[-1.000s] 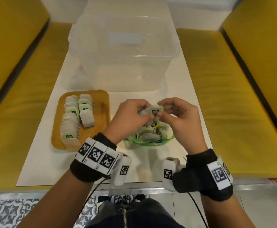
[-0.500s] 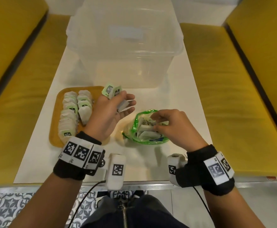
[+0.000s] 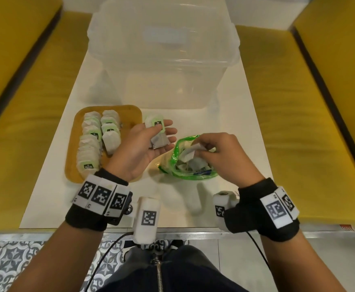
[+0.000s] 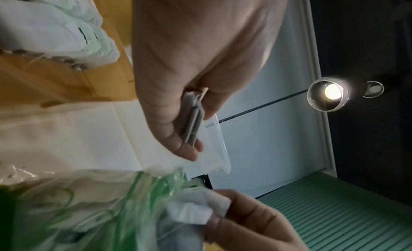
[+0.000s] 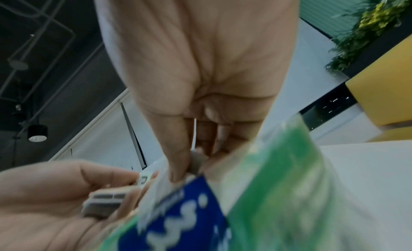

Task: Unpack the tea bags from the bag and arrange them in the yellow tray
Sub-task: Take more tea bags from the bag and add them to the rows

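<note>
— How far along are you?
— 2 rows of tea bags point(image 3: 92, 144) already lie in the yellow tray point(image 3: 134, 114); my left hand point(image 3: 143, 148), palm up, thumb-pins more

— And the right hand point(image 3: 221, 152)?
— It's pinching another tea bag point(image 3: 190, 153) from the green bag point(image 3: 177, 157), with several left inside

- A big clear plastic storage box point(image 3: 164, 49) stands at the far end of the white table point(image 3: 231, 123).
- Yellow cushioned benches point(image 3: 299, 114) run along both sides of the table.
- Patterned grey and white floor tiles point(image 3: 14, 266) show under the near edge.
- A lit ceiling lamp point(image 4: 332, 91) hangs overhead.
</note>
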A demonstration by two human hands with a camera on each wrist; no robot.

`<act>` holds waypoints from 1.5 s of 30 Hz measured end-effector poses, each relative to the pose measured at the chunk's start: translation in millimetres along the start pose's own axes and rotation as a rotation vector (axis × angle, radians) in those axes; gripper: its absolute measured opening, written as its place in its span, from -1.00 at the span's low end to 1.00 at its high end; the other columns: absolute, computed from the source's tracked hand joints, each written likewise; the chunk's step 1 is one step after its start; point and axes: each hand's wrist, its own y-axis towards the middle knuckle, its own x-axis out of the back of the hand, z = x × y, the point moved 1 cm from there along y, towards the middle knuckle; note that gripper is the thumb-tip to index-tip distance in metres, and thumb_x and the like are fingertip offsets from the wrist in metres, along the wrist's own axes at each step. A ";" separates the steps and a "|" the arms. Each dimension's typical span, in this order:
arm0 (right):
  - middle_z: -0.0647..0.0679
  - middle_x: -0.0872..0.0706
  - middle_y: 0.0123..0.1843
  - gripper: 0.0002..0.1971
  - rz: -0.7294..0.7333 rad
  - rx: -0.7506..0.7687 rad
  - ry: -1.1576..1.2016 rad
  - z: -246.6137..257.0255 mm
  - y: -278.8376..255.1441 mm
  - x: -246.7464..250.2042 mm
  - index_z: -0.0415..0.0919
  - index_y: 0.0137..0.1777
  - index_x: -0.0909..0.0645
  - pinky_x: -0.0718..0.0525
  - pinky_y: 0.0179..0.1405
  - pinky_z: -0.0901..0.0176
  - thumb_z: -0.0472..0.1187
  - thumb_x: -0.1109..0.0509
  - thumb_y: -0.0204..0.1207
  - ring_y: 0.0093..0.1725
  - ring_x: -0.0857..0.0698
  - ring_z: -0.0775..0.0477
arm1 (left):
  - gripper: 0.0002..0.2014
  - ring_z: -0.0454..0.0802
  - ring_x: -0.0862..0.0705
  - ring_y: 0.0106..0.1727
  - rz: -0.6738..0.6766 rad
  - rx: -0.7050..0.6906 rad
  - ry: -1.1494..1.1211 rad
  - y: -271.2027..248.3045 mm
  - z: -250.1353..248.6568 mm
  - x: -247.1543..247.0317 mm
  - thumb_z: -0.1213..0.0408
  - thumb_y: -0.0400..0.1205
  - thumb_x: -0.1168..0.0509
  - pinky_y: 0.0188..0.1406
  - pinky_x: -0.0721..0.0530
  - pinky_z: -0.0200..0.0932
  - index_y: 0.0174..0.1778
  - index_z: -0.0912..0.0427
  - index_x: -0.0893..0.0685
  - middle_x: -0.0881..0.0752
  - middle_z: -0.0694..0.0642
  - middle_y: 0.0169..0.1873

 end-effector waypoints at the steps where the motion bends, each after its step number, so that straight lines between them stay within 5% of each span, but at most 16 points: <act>1: -0.12 -0.70 -0.35 -0.92 -0.033 0.003 0.030 1.5 0.0 5.9 -0.24 -0.24 -0.70 -0.57 -0.21 -0.06 -0.37 -0.43 0.45 -0.26 -0.65 -0.17 | -0.75 0.03 -0.76 -0.05 0.018 -0.007 0.020 -0.7 0.8 0.7 0.35 0.77 -0.10 -0.10 -0.78 -0.17 0.21 0.28 -0.67 -0.78 0.16 -0.06; 4: -0.08 -0.78 -0.30 -0.91 -0.086 0.005 0.148 7.0 -0.7 20.8 -0.20 -0.14 -0.78 -0.71 -0.20 -0.06 -0.37 -0.47 0.47 -0.24 -0.73 -0.10 | -0.75 0.01 -0.77 0.01 0.045 -0.025 0.056 -3.1 0.6 0.5 0.36 0.77 -0.12 -0.01 -0.77 -0.16 0.20 0.25 -0.69 -0.79 0.15 -0.03; 9: -0.32 -0.75 -0.26 -0.91 -0.177 0.032 0.285 12.5 5.8 35.5 -0.32 -0.11 -0.74 -0.70 -0.23 -0.29 -0.29 -0.48 0.49 -0.23 -0.72 -0.36 | -0.77 0.02 -0.78 -0.01 0.055 -0.084 0.075 -5.0 -7.4 -4.7 0.39 0.75 -0.15 0.04 -0.77 -0.13 0.15 0.21 -0.71 -0.79 0.13 -0.05; 15: -0.16 -0.79 -0.25 -0.94 -0.204 0.056 0.333 29.1 12.6 53.0 -0.29 -0.02 -0.72 -0.62 -0.50 0.18 -0.37 -0.46 0.53 -0.39 -0.69 0.02 | -0.82 0.04 -0.77 -0.07 0.076 -0.085 -0.026 -6.7 -21.0 -14.9 0.29 0.74 -0.18 -0.04 -0.77 -0.13 0.10 0.22 -0.67 -0.79 0.16 -0.09; 23: -0.12 -0.72 -0.35 -0.96 -0.254 0.038 0.434 35.7 11.9 49.2 -0.32 -0.08 -0.72 -0.54 -0.58 0.24 -0.41 -0.46 0.52 -0.50 -0.62 0.03 | -0.63 0.07 -0.73 0.09 0.184 0.041 -0.189 -8.8 -18.9 -31.2 0.13 0.75 -0.15 0.00 -0.76 -0.11 0.33 0.30 -0.63 -0.75 0.22 0.13; 27: -0.12 -0.73 -0.33 -0.92 -0.370 0.024 0.278 33.3 8.7 49.3 -0.17 -0.19 -0.70 -0.61 -0.51 0.11 -0.33 -0.46 0.50 -0.45 -0.68 -0.08 | -0.79 0.03 -0.78 -0.09 0.071 -0.003 -0.144 -6.8 -13.0 -32.1 0.22 0.75 -0.19 -0.18 -0.79 -0.17 0.11 0.20 -0.69 -0.81 0.15 -0.05; 30: -0.05 -0.71 -0.36 -0.93 -0.506 0.042 0.117 35.8 5.1 49.9 -0.18 -0.22 -0.69 -0.69 -0.40 -0.16 -0.26 -0.41 0.47 -0.38 -0.70 -0.19 | -0.76 0.00 -0.78 -0.06 0.044 -0.034 -0.116 -5.0 -7.7 -30.8 0.19 0.77 -0.14 -0.18 -0.75 -0.19 0.17 0.15 -0.68 -0.80 0.10 -0.02; 33: -0.03 -0.73 -0.34 -0.91 -0.602 0.075 -0.062 46.4 2.8 43.6 -0.21 -0.20 -0.71 -0.66 -0.32 -0.11 -0.25 -0.41 0.50 -0.35 -0.69 -0.08 | -0.67 -0.01 -0.76 0.01 0.076 -0.040 -0.126 -9.1 -4.7 -38.7 0.08 0.79 -0.07 -0.08 -0.72 -0.17 0.21 0.17 -0.66 -0.78 0.12 0.06; 36: -0.07 -0.75 -0.29 -0.89 -0.527 0.085 -0.097 60.0 1.2 18.6 -0.19 -0.21 -0.74 -0.65 -0.26 -0.06 -0.18 -0.45 0.47 -0.29 -0.68 -0.09 | -0.52 -0.06 -0.77 -0.03 0.213 -0.037 -0.148 -17.5 -3.8 -51.9 -0.04 0.79 0.02 -0.01 -0.70 -0.18 0.07 0.24 -0.68 -0.80 0.13 -0.05; 39: -0.11 -0.75 -0.32 -0.83 -0.444 0.080 -0.054 68.4 -2.4 -5.2 -0.25 -0.24 -0.74 -0.65 -0.24 -0.10 -0.18 -0.40 0.47 -0.27 -0.69 -0.10 | -0.45 -0.05 -0.75 0.02 0.201 -0.077 -0.067 -20.7 -0.1 -55.0 -0.16 0.73 -0.02 0.04 -0.68 -0.17 0.06 0.30 -0.65 -0.76 0.16 -0.08; 45: -0.22 -0.78 -0.33 -0.84 -0.330 -0.074 0.539 65.0 -7.3 2.9 -0.37 -0.19 -0.75 -0.80 -0.18 -0.12 -0.29 -0.42 0.55 -0.35 -0.76 -0.17 | -0.40 -0.16 -0.75 -0.17 0.270 -0.131 -0.082 -27.2 5.8 -44.3 -0.09 0.65 -0.14 -0.12 -0.66 -0.27 0.34 0.38 -0.60 -0.78 0.07 -0.16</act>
